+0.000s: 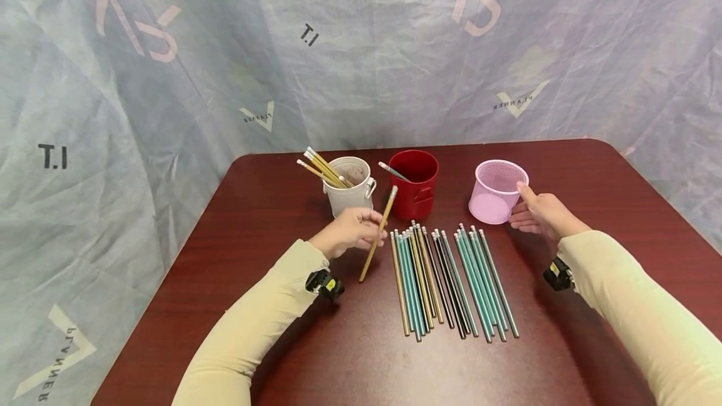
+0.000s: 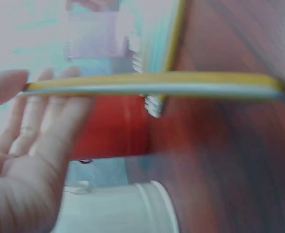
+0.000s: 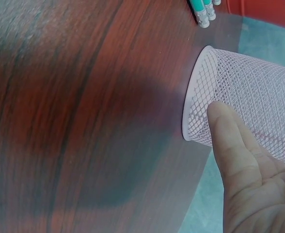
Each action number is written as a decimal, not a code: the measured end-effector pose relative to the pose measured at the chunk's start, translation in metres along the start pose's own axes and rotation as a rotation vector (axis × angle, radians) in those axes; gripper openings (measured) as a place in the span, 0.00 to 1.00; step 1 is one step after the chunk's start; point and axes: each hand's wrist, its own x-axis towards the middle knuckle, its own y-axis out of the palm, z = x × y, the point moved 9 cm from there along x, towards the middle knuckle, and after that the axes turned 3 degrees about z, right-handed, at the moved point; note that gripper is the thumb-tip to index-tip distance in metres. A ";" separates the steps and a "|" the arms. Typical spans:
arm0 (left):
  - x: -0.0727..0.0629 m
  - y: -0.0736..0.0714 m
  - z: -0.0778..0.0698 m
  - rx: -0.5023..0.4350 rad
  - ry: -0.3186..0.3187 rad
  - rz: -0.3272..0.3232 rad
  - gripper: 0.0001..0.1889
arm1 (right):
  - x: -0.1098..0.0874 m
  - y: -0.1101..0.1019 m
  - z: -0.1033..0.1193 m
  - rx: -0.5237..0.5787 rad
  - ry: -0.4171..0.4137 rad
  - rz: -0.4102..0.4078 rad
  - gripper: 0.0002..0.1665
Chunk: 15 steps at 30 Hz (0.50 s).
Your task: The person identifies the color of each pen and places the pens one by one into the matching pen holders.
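Near the centre of the frame, a yellow pencil [image 1: 370, 255] is pinched between the thumb and fingers of the left hand [image 1: 351, 229], its eraser end pointed upward. At right of centre, a pink mesh cup [image 1: 488, 198] is touched by the right hand [image 1: 544, 213], whose fingers are held straight along its side. Loose pencils [image 1: 482, 281] are laid in a row on the desk [image 1: 209, 268], lower centre. Above centre, yellow pencils [image 1: 324, 166] are held in a white bucket [image 1: 341, 205], and one green pencil [image 1: 397, 173] in a red bucket [image 1: 413, 208].
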 end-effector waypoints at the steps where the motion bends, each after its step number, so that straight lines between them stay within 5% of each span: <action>1: -0.002 -0.002 -0.007 -0.031 0.041 -0.022 0.16 | -0.001 0.000 0.000 0.001 0.000 -0.001 0.50; 7: -0.017 -0.019 -0.045 -0.149 0.278 -0.197 0.14 | 0.000 -0.001 -0.002 0.015 0.011 0.001 0.50; 15: -0.043 -0.061 -0.102 -0.347 0.596 -0.474 0.15 | 0.003 -0.002 -0.004 0.015 0.010 0.016 0.51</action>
